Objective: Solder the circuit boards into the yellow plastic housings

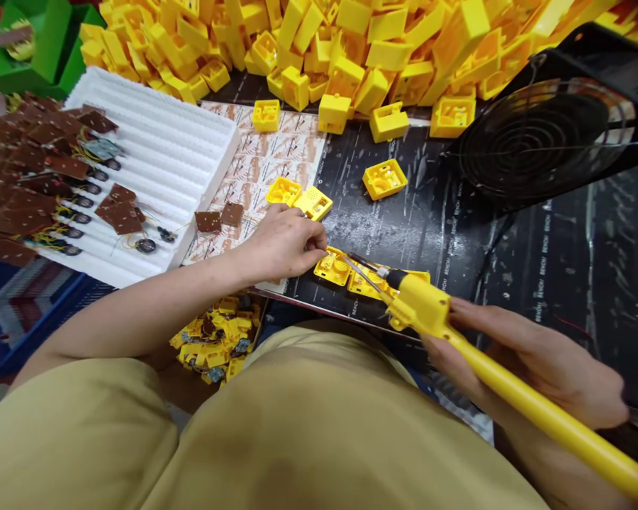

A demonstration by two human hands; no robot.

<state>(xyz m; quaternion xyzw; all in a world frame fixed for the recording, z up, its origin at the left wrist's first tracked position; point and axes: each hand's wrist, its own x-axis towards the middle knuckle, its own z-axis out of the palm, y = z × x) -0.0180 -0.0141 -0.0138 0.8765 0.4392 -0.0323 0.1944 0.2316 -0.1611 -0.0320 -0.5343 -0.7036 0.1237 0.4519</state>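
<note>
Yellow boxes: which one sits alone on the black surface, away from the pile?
The open-topped box between the left hand and the fan. The others sit in the pile, along its front edge, or beside that hand.

In small white letters, the word "BENCH/" is repeating in several lines across the black table cover [430,212].
</note>
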